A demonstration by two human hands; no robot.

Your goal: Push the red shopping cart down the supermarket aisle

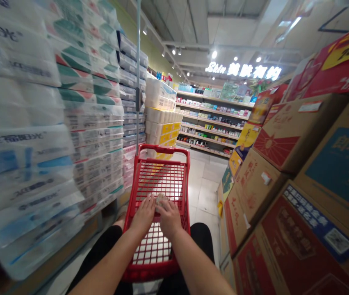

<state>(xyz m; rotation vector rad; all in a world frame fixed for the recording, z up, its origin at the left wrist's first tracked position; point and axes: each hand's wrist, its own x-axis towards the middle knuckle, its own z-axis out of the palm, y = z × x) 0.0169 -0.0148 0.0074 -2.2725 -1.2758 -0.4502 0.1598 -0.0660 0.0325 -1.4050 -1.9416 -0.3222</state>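
Observation:
Inside a red plastic rolling shopping basket [187, 164], seen from above, both of my hands come together near the middle. Between my fingertips is a small pale, greenish, crumpled-looking thing [161, 197]; its kind is too blurred to make out. My left hand [145, 211] has its fingers bent forward against the left side of it. From the right, my right hand [169, 214] curls its fingers over it. The thumbs are mostly hidden. White grid walls of the basket show around my wrists, and my knees in black cloth flank it.
Stacked packs of tissue paper [91, 98] rise close on the left. Cardboard cartons [272, 135] are piled on the right. A grey pole [138, 73] stands up near the basket's far left corner. Beyond the tiled aisle floor [203, 184] are shelves [211, 110] of small boxed goods.

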